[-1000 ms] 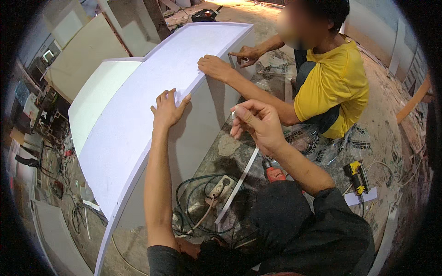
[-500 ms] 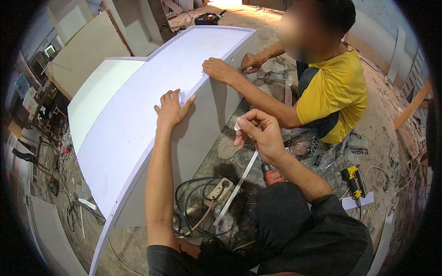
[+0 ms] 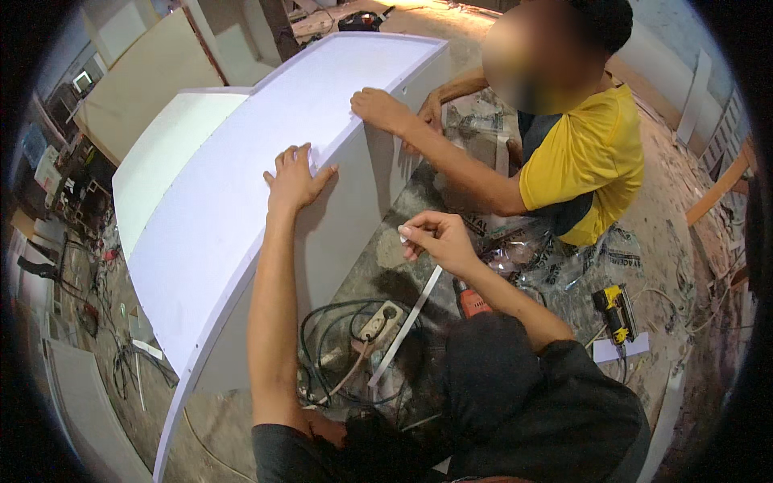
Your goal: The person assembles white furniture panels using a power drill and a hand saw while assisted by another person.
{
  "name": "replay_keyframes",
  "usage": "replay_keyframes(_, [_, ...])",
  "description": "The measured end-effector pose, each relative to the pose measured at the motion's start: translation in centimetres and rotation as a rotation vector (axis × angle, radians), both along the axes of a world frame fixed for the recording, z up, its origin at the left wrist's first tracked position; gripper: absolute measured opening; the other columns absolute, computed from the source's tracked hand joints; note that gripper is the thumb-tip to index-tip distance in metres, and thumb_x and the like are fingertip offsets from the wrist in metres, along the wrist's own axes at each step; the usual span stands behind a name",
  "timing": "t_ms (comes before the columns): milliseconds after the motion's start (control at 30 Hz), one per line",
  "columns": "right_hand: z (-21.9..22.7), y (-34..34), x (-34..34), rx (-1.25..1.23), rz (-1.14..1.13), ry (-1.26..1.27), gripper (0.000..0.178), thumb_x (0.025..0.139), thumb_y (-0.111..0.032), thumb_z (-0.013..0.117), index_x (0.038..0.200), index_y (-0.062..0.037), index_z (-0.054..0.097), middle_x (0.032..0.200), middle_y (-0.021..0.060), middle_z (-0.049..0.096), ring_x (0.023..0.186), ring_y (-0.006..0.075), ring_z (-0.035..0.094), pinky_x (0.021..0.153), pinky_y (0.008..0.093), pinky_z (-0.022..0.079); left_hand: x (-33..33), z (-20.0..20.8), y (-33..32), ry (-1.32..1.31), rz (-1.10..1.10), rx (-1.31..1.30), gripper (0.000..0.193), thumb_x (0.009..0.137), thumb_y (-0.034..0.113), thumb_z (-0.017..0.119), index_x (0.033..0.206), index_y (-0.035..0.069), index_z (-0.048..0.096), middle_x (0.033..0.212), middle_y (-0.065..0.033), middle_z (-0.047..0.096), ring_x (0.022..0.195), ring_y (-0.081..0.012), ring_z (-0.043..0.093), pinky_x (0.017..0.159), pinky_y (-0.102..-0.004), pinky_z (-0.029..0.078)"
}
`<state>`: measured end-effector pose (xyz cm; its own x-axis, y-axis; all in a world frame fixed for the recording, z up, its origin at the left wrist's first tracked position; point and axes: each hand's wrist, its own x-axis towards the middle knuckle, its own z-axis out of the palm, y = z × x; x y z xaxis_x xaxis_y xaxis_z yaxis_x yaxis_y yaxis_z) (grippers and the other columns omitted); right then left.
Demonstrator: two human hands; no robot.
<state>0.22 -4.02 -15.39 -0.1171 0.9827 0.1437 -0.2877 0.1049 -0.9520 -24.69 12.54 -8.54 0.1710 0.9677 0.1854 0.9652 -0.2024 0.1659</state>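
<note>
A large white curved panel box (image 3: 205, 173) stands in front of me, with a raised rim along its near edge. My left hand (image 3: 296, 179) rests on that rim with fingers spread, palm over the edge. Held low beside the box, my right hand (image 3: 444, 243) pinches a small white end between thumb and fingers. A narrow white strip (image 3: 407, 330) slants down to the floor from behind this hand; the hand hides whether the two join. Opposite me, a co-worker in a yellow shirt (image 3: 596, 153) has one hand (image 3: 380, 110) on the same rim and the other at the box's side.
A power strip (image 3: 382, 322) with coiled dark cables lies on the floor below my hands. Near my knee is a red-orange tool (image 3: 471, 299). To the right sit clear plastic wrapping (image 3: 555, 249) and a yellow-black power tool (image 3: 617, 314). Boards (image 3: 153, 88) lean at the far left.
My right hand has moved slightly left and down with the small white end. The co-worker's farther hand has lowered along the box's side. My left hand stays on the rim.
</note>
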Motion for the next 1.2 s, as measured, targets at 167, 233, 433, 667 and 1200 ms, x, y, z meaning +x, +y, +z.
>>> replay_keyframes(167, [-9.4, 0.6, 1.1, -0.249, 0.000, -0.230, 0.015, 0.093, -0.007, 0.069, 0.100, 0.0070, 0.067, 0.080, 0.0116, 0.070, 0.066, 0.0172, 0.069, 0.057, 0.0308, 0.058, 0.2, 0.1, 0.5, 0.063, -0.001, 0.002, 0.081, 0.087, 0.064, 0.060, 0.149, 0.014, 0.042, 0.155, -0.0161, 0.037, 0.146, -0.0343, 0.031, 0.110, -0.0715, 0.025])
replay_keyframes(233, [-12.7, 0.9, 1.7, -0.283, 0.015, -0.258, 0.013, 0.092, -0.002, 0.068, 0.101, 0.0071, 0.066, 0.081, 0.0116, 0.069, 0.066, 0.0184, 0.069, 0.056, 0.0315, 0.058, 0.1, 0.5, 0.8, 0.063, 0.014, -0.009, 0.081, 0.087, 0.063, 0.060, 0.149, 0.014, 0.043, 0.155, -0.0160, 0.038, 0.145, -0.0343, 0.031, 0.109, -0.0712, 0.026])
replay_keyframes(433, [-17.6, -0.5, 1.9, -0.453, -0.058, -0.252, 0.016, 0.090, -0.003, 0.071, 0.103, 0.0052, 0.066, 0.080, 0.0115, 0.070, 0.064, 0.0190, 0.070, 0.054, 0.0307, 0.058, 0.0, -0.6, 0.7, 0.052, -0.010, 0.033, 0.078, 0.089, 0.063, 0.057, 0.148, 0.014, 0.045, 0.153, -0.0169, 0.041, 0.144, -0.0348, 0.034, 0.108, -0.0711, 0.026])
replay_keyframes(667, [-19.7, -0.8, 2.7, -0.532, -0.126, -0.167, 0.017, 0.089, -0.005, 0.072, 0.101, 0.0046, 0.065, 0.082, 0.0115, 0.071, 0.063, 0.0187, 0.070, 0.054, 0.0317, 0.059, -0.4, -1.2, 1.2, 0.095, -0.005, 0.124, 0.076, 0.089, 0.066, 0.054, 0.147, 0.018, 0.047, 0.154, -0.0109, 0.041, 0.144, -0.0337, 0.034, 0.105, -0.0774, 0.025])
replay_keyframes(1200, [-22.1, -2.1, 2.8, -0.607, -0.087, -0.259, 0.016, 0.088, -0.009, 0.074, 0.100, -0.0014, 0.067, 0.080, 0.0069, 0.070, 0.065, 0.0163, 0.069, 0.054, 0.0298, 0.058, 0.0, -0.7, 1.0, 0.074, -0.029, 0.100, 0.072, 0.087, 0.055, 0.065, 0.146, 0.017, 0.047, 0.151, -0.0109, 0.046, 0.141, -0.0320, 0.039, 0.105, -0.0753, 0.029])
